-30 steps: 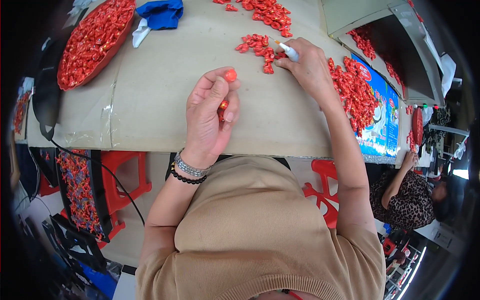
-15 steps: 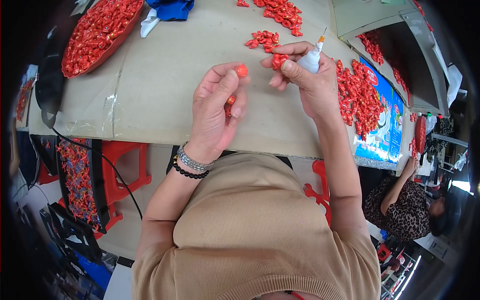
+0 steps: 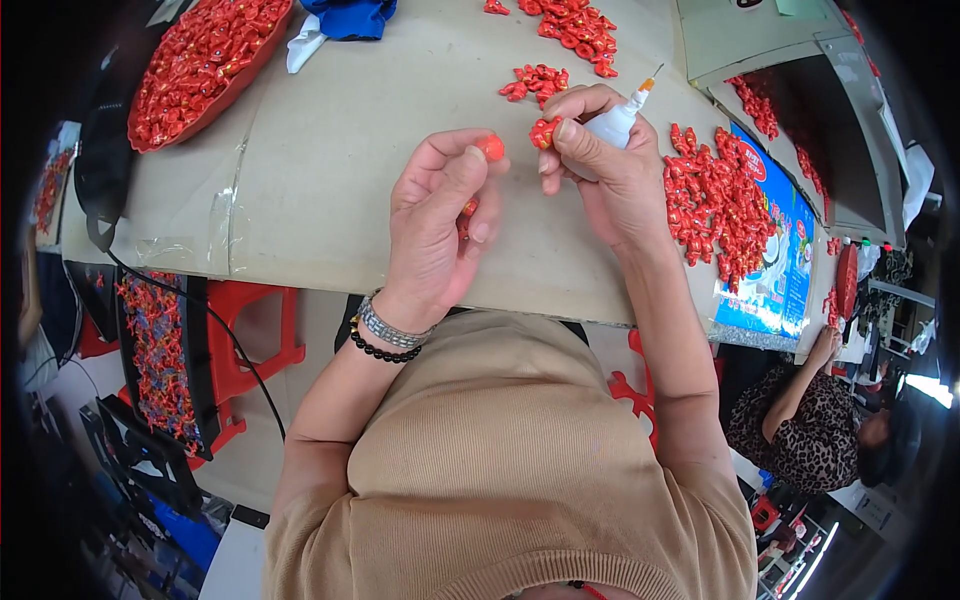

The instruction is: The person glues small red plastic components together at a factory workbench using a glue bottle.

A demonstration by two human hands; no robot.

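Between the thumb and forefinger of my left hand [image 3: 445, 205] is a small round red piece [image 3: 491, 147]. More red bits [image 3: 468, 210] show inside its curled fingers. My right hand [image 3: 607, 165] pinches a small red figurine piece [image 3: 544, 133] at its fingertips. The same hand also cradles a white glue bottle [image 3: 613, 124] with an orange-based needle tip pointing up and away. A short gap separates the two red pieces. Beyond my right hand lies a small group of red pieces [image 3: 535, 82] on the table.
A red basin [image 3: 205, 128] heaped with red pieces stands far left, beside a blue cloth [image 3: 352, 18]. A big pile of red figurines [image 3: 722, 205] lies right on a blue printed sheet [image 3: 795, 265]. A grey open-fronted box [image 3: 850, 120] stands far right. Another person [image 3: 800, 420] sits at right.
My right hand has moved slightly left and nearer to me, turning its red piece and tilting the bottle further right. My left hand keeps its grip, almost still.
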